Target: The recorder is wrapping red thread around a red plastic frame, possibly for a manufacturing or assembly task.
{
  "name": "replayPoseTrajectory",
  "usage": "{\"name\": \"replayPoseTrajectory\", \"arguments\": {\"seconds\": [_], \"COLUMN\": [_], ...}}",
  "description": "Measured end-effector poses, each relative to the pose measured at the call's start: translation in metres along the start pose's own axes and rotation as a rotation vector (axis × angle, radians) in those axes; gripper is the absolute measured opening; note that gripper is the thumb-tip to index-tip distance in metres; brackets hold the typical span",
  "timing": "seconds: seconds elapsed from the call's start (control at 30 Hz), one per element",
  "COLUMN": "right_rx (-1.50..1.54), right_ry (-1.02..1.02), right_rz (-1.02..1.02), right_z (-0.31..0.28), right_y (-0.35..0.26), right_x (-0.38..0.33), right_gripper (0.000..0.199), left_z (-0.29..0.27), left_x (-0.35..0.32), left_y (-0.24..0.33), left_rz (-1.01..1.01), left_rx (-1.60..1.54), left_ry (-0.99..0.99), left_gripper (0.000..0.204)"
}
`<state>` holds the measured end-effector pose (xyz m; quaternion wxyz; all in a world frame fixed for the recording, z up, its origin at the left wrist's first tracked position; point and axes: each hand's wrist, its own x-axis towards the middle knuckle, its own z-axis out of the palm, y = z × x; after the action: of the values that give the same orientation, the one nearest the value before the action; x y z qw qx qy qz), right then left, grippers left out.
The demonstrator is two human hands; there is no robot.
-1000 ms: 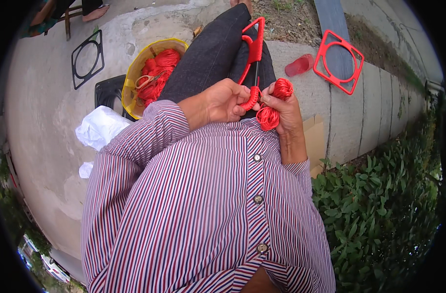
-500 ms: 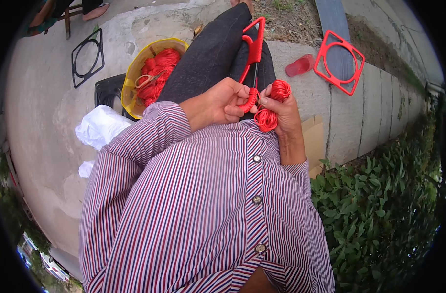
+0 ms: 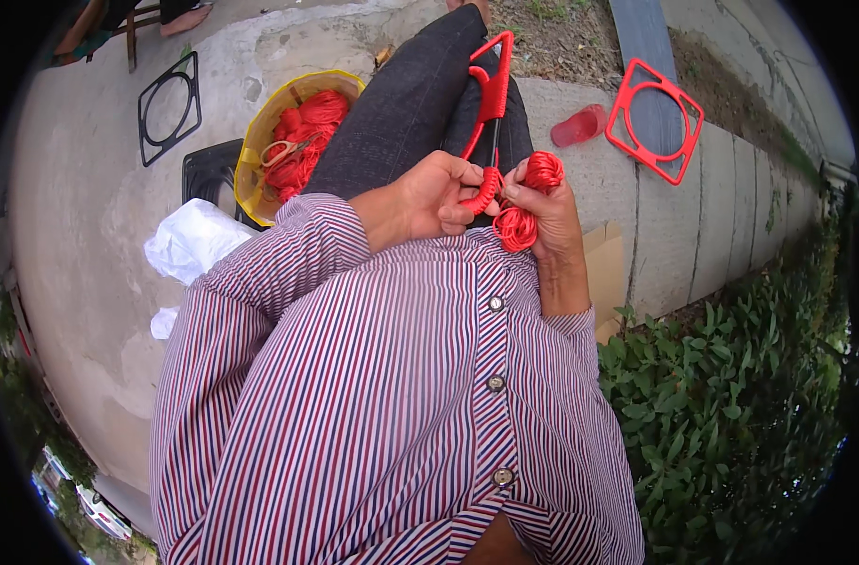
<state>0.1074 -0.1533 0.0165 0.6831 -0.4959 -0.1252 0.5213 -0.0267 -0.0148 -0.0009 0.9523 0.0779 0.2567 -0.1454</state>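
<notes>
Between my legs stands a square frame with a ring inside (image 3: 494,92), much of it wrapped in red cord, with a dark bar showing. My left hand (image 3: 431,196) is closed on the wrapped near part of this frame, fingers curled round it. In my right hand (image 3: 553,215) is a hank of red cord (image 3: 516,229), its loops bulging out above and below the fist. The right thumb and fingers are close to the wrapped part, near the left fingertips. The cord's run between the two hands is mostly hidden.
Left of my leg stands a yellow bucket (image 3: 253,155) of red cord with scissors (image 3: 280,153) on top. Black frames (image 3: 168,108) and a white bag (image 3: 196,241) lie left. A red frame (image 3: 653,121), a red shoe (image 3: 579,125), cardboard (image 3: 606,268) and bushes (image 3: 712,405) are right.
Hardly anything differs. My right hand and the cord hank have shifted very slightly up and right; my left hand keeps its hold on the frame.
</notes>
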Motion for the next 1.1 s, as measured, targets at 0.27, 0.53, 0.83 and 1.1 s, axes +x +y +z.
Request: {"name": "replayPoseTrajectory", "arguments": {"seconds": [0.27,0.53,0.83,1.1], "right_rx": [0.007,-0.009,-0.017,-0.154], "right_ry": [-0.007,0.016,-0.01,0.026], "right_rz": [0.003,0.011,-0.001,-0.021], "right_z": [-0.001,0.0,0.0,0.01], "right_y": [0.0,-0.001,-0.001,-0.003], "right_x": [0.001,0.0,-0.003,-0.005], "right_gripper": [0.021,0.02,0.02,0.019], "left_z": [-0.006,-0.003,0.004,0.02], "left_x": [0.001,0.0,-0.003,0.013], "left_y": [0.004,0.0,0.007,0.02], "left_rz": [-0.08,-0.004,0.049,0.306], "left_rx": [0.002,0.034,0.184,0.753], "left_ry": [-0.06,-0.053,0.045,0.325], "left_gripper": [0.026,0.027,0.034,0.044]}}
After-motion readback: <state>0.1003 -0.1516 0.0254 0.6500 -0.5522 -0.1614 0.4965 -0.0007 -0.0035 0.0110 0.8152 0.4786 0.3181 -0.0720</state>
